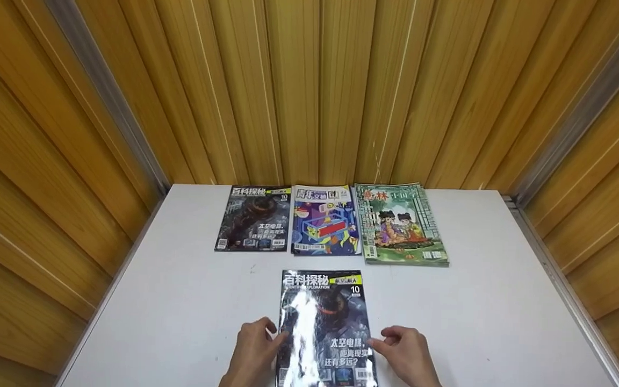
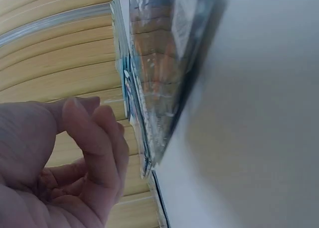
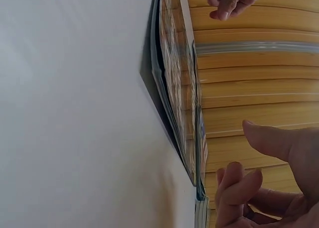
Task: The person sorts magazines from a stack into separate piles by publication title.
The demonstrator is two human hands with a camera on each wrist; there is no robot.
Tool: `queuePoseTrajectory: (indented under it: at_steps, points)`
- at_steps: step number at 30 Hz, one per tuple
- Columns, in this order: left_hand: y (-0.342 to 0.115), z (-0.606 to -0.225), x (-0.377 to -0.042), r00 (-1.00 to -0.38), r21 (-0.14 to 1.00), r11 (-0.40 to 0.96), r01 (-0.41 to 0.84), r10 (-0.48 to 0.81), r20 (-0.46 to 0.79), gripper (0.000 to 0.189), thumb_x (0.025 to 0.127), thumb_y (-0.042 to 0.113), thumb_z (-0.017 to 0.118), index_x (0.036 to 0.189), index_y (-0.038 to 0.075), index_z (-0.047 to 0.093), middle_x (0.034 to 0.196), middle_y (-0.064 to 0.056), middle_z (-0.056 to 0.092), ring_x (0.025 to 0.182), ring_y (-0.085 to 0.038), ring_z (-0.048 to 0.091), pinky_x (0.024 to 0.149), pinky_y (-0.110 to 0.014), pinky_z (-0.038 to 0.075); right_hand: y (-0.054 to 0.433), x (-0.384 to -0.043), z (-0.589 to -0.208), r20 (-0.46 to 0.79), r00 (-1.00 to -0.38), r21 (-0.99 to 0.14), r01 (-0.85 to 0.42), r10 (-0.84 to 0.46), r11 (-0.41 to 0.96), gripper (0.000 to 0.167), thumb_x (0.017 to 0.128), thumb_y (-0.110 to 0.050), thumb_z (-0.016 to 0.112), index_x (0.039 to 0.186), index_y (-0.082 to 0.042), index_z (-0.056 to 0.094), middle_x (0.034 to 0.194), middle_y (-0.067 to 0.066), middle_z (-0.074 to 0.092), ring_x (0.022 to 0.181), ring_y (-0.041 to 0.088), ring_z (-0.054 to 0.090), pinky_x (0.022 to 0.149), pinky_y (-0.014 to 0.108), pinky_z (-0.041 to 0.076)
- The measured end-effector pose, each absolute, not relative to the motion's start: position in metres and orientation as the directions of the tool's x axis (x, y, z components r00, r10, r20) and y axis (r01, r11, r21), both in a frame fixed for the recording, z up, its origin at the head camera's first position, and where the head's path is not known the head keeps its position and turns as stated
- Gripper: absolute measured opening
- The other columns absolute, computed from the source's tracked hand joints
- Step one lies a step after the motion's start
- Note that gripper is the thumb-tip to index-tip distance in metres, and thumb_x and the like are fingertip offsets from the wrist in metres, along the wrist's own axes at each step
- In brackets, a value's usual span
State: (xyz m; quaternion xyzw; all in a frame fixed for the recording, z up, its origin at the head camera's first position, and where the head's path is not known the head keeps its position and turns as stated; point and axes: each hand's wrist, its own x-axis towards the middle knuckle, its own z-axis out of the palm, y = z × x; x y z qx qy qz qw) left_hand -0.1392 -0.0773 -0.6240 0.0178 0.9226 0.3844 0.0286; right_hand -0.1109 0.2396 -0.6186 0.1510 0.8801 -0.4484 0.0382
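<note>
A dark glossy magazine [image 1: 323, 322] with white lettering and a bright glare streak lies at the front of the white table. My left hand [image 1: 253, 346] hovers at its left side, the thumb tip overlapping the edge in the head view. In the left wrist view a gap shows between the loosely bent fingers [image 2: 102, 143] and the magazine [image 2: 154, 63]. At the opposite side my right hand [image 1: 406, 352] is held close to the right edge, thumb toward the cover. The right wrist view shows its fingers [image 3: 234, 190] loosely curled with nothing in them, apart from the magazine [image 3: 174, 73].
Along the back of the table [image 1: 180, 301] lie a matching dark magazine [image 1: 256, 217], a purple magazine [image 1: 325, 220] and a green-covered stack of magazines [image 1: 403, 226] in a row. Wood-patterned walls [image 1: 320, 91] with grey metal corner strips enclose the table on three sides.
</note>
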Motion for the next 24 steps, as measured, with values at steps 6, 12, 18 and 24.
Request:
queuePoseTrajectory:
  at_steps: [6, 12, 18, 24]
  points:
    - [-0.085, -0.664, -0.128, -0.980, 0.668, 0.731, -0.140, -0.005, -0.200, 0.037, 0.087, 0.034, 0.092, 0.074, 0.006, 0.071, 0.067, -0.002, 0.066, 0.064, -0.014, 0.061, 0.060, -0.031, 0.049, 0.230, -0.099, -0.631, -0.240, -0.943, -0.760, 0.330, 0.230, 0.560, 0.041, 0.082, -0.024, 0.095, 0.105, 0.008, 0.079, 0.081, 0.005, 0.072, 0.075, 0.016, 0.061, 0.068, 0.030, 0.050]
    - [-0.088, -0.690, -0.121, -0.978, 0.684, 0.717, -0.137, 0.010, -0.207, 0.037, 0.085, 0.035, 0.093, 0.069, 0.011, 0.070, 0.064, 0.001, 0.064, 0.064, -0.014, 0.060, 0.062, -0.031, 0.050, 0.225, -0.091, -0.637, -0.229, -0.944, -0.726, 0.327, 0.235, 0.605, 0.044, 0.081, -0.023, 0.095, 0.105, 0.010, 0.079, 0.078, 0.004, 0.073, 0.074, 0.015, 0.065, 0.069, 0.035, 0.056]
    - [-0.086, -0.680, -0.109, -0.971, 0.727, 0.665, -0.169, 0.016, -0.239, 0.038, 0.085, 0.031, 0.092, 0.066, 0.009, 0.068, 0.062, -0.001, 0.064, 0.064, -0.017, 0.062, 0.061, -0.035, 0.052, 0.223, -0.086, -0.639, -0.260, -0.943, -0.679, 0.332, 0.208, 0.655, 0.047, 0.083, -0.026, 0.093, 0.104, 0.013, 0.077, 0.076, 0.006, 0.075, 0.072, 0.017, 0.070, 0.071, 0.041, 0.060]
    - [-0.082, -0.664, -0.098, -0.972, 0.734, 0.652, -0.191, -0.019, -0.236, 0.036, 0.083, 0.028, 0.093, 0.068, 0.005, 0.071, 0.066, -0.005, 0.067, 0.068, -0.020, 0.065, 0.064, -0.040, 0.057, 0.218, -0.083, -0.639, -0.290, -0.942, -0.677, 0.325, 0.167, 0.661, 0.041, 0.083, -0.026, 0.091, 0.096, 0.010, 0.077, 0.072, 0.004, 0.072, 0.069, 0.016, 0.065, 0.067, 0.035, 0.055]
